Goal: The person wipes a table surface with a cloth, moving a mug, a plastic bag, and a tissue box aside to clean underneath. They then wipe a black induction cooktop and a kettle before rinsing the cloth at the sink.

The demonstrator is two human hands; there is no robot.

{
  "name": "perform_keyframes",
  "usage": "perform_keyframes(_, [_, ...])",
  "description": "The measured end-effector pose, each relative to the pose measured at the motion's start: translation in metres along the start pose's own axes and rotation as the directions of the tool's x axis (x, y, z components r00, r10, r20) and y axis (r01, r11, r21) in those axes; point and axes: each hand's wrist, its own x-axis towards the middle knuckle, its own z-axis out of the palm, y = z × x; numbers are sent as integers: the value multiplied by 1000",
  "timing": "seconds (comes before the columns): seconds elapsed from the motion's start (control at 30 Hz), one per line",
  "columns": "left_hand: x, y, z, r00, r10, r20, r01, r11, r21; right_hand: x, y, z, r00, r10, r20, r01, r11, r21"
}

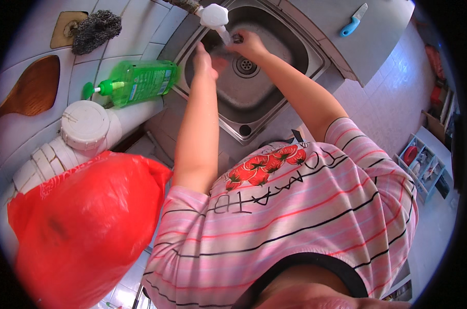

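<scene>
My left hand [204, 63] is over the left side of the stainless steel sink [233, 92], with its thumb apart from the fingers and nothing seen in it. A stream of water runs from the white tap [214, 16] between my hands. My right hand [249, 44] pinches a small dark object [238, 38] beside the stream; what it is cannot be made out. Below and between the hands is the drain strainer [246, 65] in the basin floor. Part of the basin behind my left hand is in shadow.
A green pump bottle [144, 82] stands left of the sink, near a white pipe cap [85, 123]. A steel wool scourer [97, 31] and a wooden spatula [36, 87] hang on the tiles. A red plastic bag [90, 224] bulges at lower left. A blue-handled knife [354, 20] lies on the right counter.
</scene>
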Motion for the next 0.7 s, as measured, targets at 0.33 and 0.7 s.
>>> perform_keyframes(0.33, [30,-58,34,881,48,471,163,903,-397,-66,-28,23,828,-560,12,544,799,-255])
perform_keyframes(0.7, [71,-69,14,817,122,564,198,859,-473,-52,-29,37,958,-251,-139,222,956,-193])
